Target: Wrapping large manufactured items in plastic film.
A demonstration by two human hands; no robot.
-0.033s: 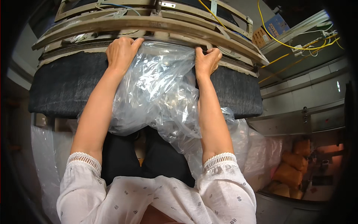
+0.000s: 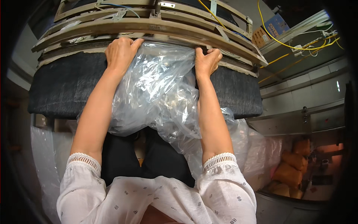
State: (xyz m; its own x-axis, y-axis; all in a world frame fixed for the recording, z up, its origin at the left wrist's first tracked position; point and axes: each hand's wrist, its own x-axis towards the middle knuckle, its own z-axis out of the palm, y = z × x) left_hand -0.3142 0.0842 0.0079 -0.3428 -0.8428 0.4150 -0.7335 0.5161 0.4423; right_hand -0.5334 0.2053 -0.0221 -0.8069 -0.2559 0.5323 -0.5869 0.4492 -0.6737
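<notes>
A clear, crinkled plastic sheet or bag (image 2: 156, 76) stretches between my two hands and hangs down toward my lap. My left hand (image 2: 119, 55), fingers curled, grips its upper left edge with the thumb pointing right. At the upper right corner my right hand (image 2: 207, 63) is closed on the same plastic, thumb and fingers pinched. The plastic's top edge lies at a dark strip just below a long beige bar (image 2: 149, 27) of a machine. A black padded, cloth-covered front (image 2: 67, 82) lies under my wrists and behind the plastic. My fingertips are partly hidden.
More clear plastic (image 2: 238, 142) spreads to the right, and another piece (image 2: 43, 149) hangs at the left. Yellow cables (image 2: 276, 37) run at the upper right, near a blue and brown box (image 2: 275, 26). Orange-brown bundles (image 2: 291, 170) lie low on the right.
The long beige bar sits slightly lower, nearer my hands, and looks less blurred. My hands and the plastic stay practically where they were.
</notes>
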